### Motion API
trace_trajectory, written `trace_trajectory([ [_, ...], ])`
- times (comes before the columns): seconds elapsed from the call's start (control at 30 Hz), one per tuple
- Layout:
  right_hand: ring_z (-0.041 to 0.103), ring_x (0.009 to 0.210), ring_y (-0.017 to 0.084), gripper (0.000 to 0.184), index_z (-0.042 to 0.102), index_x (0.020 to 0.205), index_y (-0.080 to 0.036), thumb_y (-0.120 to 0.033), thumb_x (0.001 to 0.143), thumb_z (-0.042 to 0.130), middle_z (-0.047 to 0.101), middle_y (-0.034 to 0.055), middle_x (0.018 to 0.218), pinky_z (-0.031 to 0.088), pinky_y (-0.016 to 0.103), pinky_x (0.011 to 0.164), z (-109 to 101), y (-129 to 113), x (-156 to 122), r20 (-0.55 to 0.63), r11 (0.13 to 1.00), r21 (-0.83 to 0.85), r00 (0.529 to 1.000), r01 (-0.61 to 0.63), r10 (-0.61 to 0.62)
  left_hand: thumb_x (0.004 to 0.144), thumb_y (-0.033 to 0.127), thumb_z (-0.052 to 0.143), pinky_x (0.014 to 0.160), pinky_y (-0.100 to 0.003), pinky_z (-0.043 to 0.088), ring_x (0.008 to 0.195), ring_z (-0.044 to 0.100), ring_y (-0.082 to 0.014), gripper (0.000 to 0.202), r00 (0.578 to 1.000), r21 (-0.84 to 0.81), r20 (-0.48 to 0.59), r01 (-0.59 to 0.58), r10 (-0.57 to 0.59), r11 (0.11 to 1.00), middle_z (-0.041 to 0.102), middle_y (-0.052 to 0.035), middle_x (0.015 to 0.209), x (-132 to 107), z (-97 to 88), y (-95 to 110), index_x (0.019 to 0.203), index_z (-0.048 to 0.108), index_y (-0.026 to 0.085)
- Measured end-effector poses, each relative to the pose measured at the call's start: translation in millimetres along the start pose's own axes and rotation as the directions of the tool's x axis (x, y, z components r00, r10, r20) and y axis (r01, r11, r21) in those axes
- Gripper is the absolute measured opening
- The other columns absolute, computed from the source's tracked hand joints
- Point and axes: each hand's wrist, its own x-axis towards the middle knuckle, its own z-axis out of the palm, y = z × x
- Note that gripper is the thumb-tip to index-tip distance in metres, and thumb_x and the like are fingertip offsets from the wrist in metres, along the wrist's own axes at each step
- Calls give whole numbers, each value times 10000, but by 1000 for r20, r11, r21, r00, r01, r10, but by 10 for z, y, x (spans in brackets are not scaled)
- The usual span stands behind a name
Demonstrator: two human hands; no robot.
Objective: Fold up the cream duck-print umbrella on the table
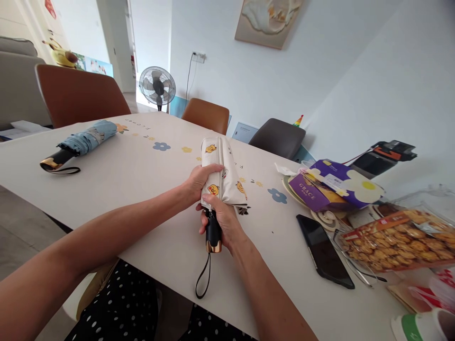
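I hold a folded cream umbrella (222, 166) with small cartoon prints above the white table (142, 189). My left hand (199, 182) wraps round its folded canopy from the left side. My right hand (223, 222) grips the black handle (213, 234) with a gold end just below the canopy. A black wrist strap (203, 282) hangs from the handle over the table's front edge. A second folded umbrella (80, 144), light blue with a black handle, lies on the table at the far left, away from both hands.
To my right lie a black phone (323, 251), a purple box (330, 187) with a flower print, and a packet of snacks (398, 241). Brown chairs (76, 94) stand round the table's far side. A standing fan (157, 86) is behind.
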Motion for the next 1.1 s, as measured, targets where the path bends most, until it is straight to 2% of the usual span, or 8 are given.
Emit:
trace_trajectory([
  [0.07, 500, 383, 100, 283, 555, 875, -146, -363, 703, 611, 627, 21, 692, 476, 257, 353, -2, 20, 14, -6, 1000, 31, 1000, -2, 2, 604, 349, 688, 490, -356, 498, 530, 611, -241, 372, 1000, -29, 9, 26, -26, 999, 622, -59, 578, 8, -9, -7, 896, 576, 147],
  [0.13, 494, 358, 108, 284, 546, 874, -149, -369, 706, 608, 605, 5, 607, 443, 243, 331, -21, 39, 30, 22, 999, 19, 999, -31, 31, 601, 361, 690, 510, -363, 508, 569, 628, -254, 400, 994, -64, 69, 88, -83, 994, 642, -73, 626, 24, -21, -12, 916, 574, 145],
  [0.3, 412, 272, 87, 250, 500, 652, -151, -379, 708, 584, 477, -39, 395, 358, 204, 292, -22, 52, 34, 17, 993, -70, 995, -93, 94, 640, 372, 673, 660, -375, 539, 697, 654, -260, 416, 977, -148, 205, 85, -54, 985, 675, -101, 750, 150, -108, 47, 970, 584, 134],
  [0.53, 415, 284, 90, 197, 472, 626, -161, -306, 713, 575, 458, -45, 392, 391, 218, 291, 90, 50, -44, 37, 964, -113, 969, -239, 245, 636, 359, 660, 738, -405, 534, 753, 654, -276, 416, 992, -160, 130, 18, 3, 987, 684, -112, 786, 336, -329, 209, 975, 604, 124],
  [0.67, 527, 410, 112, 185, 550, 732, -119, -286, 704, 624, 554, 1, 582, 488, 258, 372, 79, 76, -32, 128, 982, 34, 975, -188, 182, 621, 330, 645, 726, -415, 535, 736, 652, -285, 400, 993, -159, 119, 23, -4, 987, 680, -116, 764, 345, -355, 237, 956, 608, 115],
  [0.83, 627, 638, 162, 301, 567, 942, -113, -264, 701, 665, 606, 57, 797, 557, 295, 529, 85, 83, -13, 144, 975, 210, 989, -71, 41, 612, 359, 637, 710, -431, 535, 719, 647, -291, 394, 997, -181, 75, 3, 11, 983, 669, -107, 730, 345, -379, 218, 927, 602, 126],
  [1.0, 484, 444, 59, 250, 554, 877, -134, -272, 701, 665, 588, 22, 744, 414, 175, 344, 81, 28, -36, 202, 951, 260, 973, -167, 116, 611, 354, 646, 700, -416, 534, 673, 638, -272, 331, 994, -216, 102, -9, 32, 976, 651, -91, 670, 373, -376, 213, 850, 598, 130],
  [1.1, 371, 384, 18, 205, 522, 777, -141, -251, 682, 667, 527, -26, 664, 336, 146, 311, 106, 11, -70, 210, 938, 262, 962, -226, 173, 623, 321, 643, 661, -384, 536, 607, 622, -236, 255, 996, -276, 49, -60, 76, 959, 630, -66, 623, 462, -454, 276, 790, 581, 138],
])
